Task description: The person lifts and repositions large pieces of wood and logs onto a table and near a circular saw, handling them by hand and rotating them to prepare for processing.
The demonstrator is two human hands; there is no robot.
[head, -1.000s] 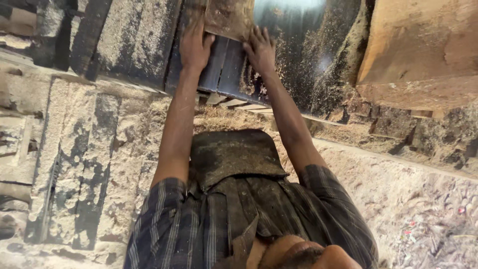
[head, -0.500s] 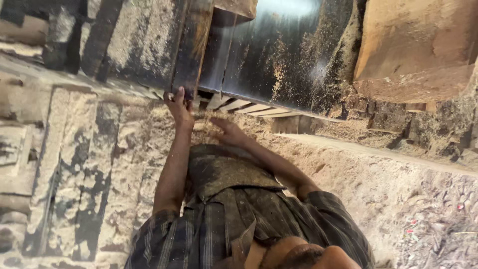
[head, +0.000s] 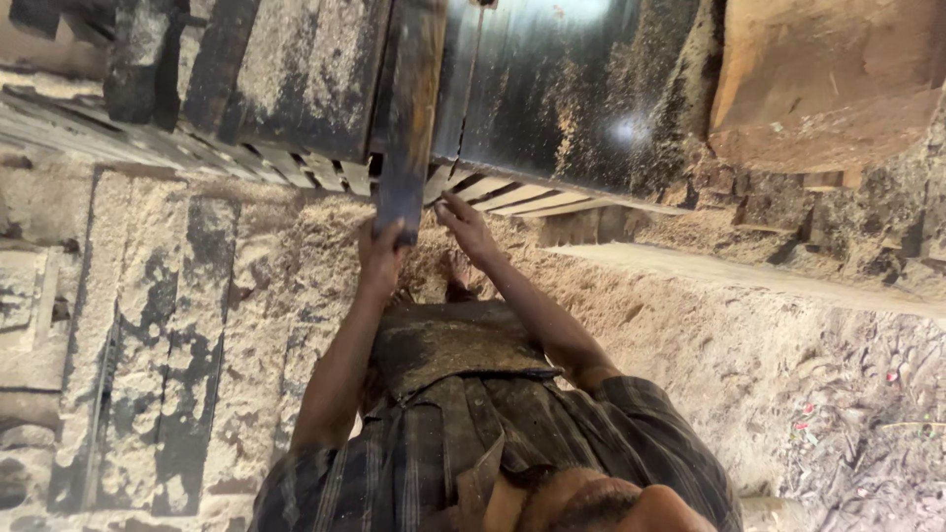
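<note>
My left hand (head: pixel 379 254) is clamped on the near end of a long, dark, dust-coated wooden plank (head: pixel 409 118), which runs away from me across the worktop (head: pixel 296 69); my right hand (head: pixel 465 225) rests with fingers spread, gripping nothing, at the edge of the smooth black metal plate (head: pixel 562 89) just beside the plank. I judge the step in hand to be guiding the plank lengthwise, and the next move calls for steady, straight pressure. Coarse sawdust (head: pixel 631 325) coats the floor.

Sawdust-covered ground (head: pixel 690 335) throughout, pale and thick. Dark metal machine bed (head: pixel 581 89) above, glare spot on it; slatted wooden rails (head: pixel 296 167) beneath. Big raw log (head: pixel 828 79) upper right.
</note>
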